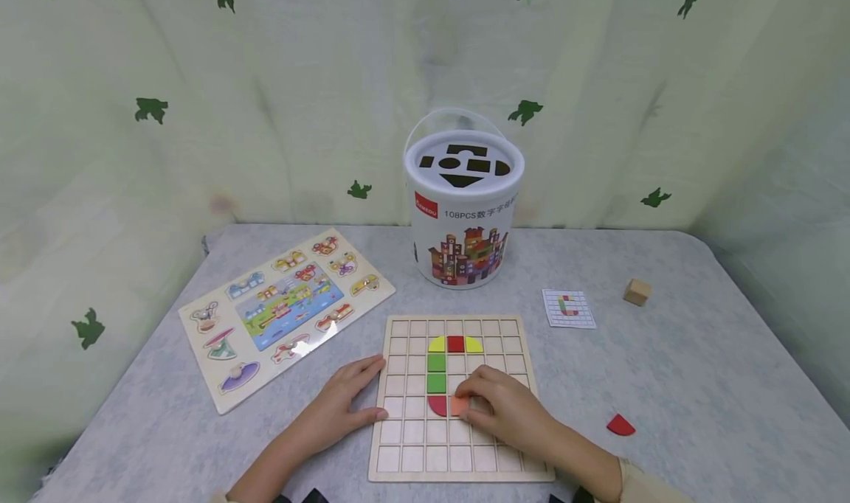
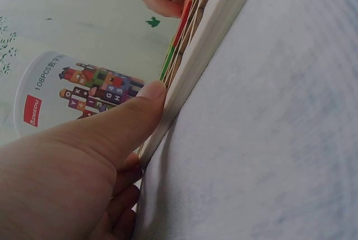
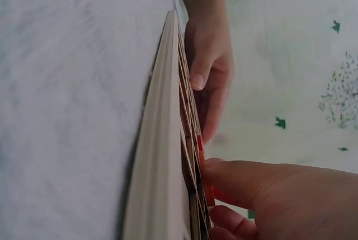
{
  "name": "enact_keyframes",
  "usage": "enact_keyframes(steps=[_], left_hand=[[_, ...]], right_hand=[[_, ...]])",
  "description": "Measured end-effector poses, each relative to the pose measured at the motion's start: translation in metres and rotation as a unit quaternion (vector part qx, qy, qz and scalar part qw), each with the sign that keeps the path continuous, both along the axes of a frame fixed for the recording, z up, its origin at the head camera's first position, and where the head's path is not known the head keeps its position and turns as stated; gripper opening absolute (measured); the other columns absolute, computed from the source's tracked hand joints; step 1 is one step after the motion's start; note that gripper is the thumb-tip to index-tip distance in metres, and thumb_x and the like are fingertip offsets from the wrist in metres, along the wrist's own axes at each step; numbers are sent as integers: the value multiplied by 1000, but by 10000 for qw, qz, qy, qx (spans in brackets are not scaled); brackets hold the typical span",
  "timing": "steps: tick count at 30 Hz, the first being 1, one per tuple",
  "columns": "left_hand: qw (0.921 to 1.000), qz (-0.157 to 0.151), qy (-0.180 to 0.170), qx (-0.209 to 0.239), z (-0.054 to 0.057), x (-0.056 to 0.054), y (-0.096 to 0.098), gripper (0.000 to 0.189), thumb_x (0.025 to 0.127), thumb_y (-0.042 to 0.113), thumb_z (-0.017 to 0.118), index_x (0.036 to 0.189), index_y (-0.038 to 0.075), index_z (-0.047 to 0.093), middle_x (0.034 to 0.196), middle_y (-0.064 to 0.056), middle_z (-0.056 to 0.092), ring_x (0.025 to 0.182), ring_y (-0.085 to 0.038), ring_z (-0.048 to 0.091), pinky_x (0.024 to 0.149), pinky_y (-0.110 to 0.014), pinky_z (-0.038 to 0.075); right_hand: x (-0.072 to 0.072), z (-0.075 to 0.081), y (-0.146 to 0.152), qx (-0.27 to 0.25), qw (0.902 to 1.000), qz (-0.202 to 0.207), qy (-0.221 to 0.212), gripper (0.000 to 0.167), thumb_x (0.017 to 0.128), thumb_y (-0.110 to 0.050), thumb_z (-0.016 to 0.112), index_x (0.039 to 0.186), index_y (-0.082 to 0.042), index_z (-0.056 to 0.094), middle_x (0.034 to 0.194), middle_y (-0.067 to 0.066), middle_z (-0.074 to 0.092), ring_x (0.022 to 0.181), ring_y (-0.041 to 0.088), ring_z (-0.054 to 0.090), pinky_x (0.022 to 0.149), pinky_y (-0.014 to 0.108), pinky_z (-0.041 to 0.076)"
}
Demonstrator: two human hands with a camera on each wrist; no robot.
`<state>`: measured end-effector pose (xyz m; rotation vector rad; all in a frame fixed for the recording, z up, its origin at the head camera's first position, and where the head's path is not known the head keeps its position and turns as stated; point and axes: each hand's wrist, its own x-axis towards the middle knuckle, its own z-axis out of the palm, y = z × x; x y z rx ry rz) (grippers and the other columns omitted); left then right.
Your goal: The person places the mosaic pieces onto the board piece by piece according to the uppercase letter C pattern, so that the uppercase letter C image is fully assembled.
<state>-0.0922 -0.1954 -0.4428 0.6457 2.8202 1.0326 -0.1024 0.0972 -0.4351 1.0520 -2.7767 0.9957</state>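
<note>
A wooden grid board [image 1: 415,459] lies flat on the table. My right hand [image 1: 506,407] holds an orange tile [image 1: 458,406] between thumb and fingers, at the grid cell right of a red quarter-round tile [image 1: 437,406]. Above these, two green square tiles [image 1: 436,372] form a column, topped by a row of a yellow rounded tile [image 1: 437,344], a red square tile [image 1: 455,344] and another yellow rounded tile [image 1: 474,344]. With thumb and fingertips, my left hand [image 1: 335,401] touches the board's left edge; in the left wrist view its thumb [image 2: 146,100] rests against the rim.
A small pattern card [image 1: 569,309] and a wooden cube [image 1: 637,292] lie to the right at the back. One loose red quarter-round tile [image 1: 620,425] sits near my right forearm. Behind the board stands a white bucket [image 1: 463,223]; a picture puzzle board [image 1: 285,318] lies left.
</note>
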Motion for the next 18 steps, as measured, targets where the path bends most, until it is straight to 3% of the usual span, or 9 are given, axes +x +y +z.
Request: enact_keyframes(steps=[4,9,15,18], left_hand=[[9999,-17,140,-11,-1,0,0,75,78,45,64,137,7,38,138,-5,36,125,-29,31,96,-50,29],[10000,-16,40,14,0,0,0,75,78,45,65,137,7,38,139,-4,36,126,-28,30,97,-50,28],[9999,-14,-137,22,2,1,1,75,78,43,66,138,9,37,140,-3,34,127,-25,28,99,-48,27],[10000,-19,-97,9,3,2,1,75,78,45,64,138,8,37,139,-3,35,126,-27,29,98,-49,27]], right_hand=[[0,0,-2,-8,10000,-3,-5,15,80,-28,68,93,-21,66,91,-16,52,80,1,48,71,21,43],[0,5,-1,163,9996,28,-221,20,81,-31,67,98,-20,65,93,-15,52,83,1,48,74,24,43],[4,23,12,52,9945,5,-1050,40,82,-35,65,117,-17,57,108,-11,52,91,8,50,78,28,45],[7,33,26,-104,9954,-106,-944,45,81,-36,65,121,-17,54,115,-10,50,98,11,51,80,31,46]])
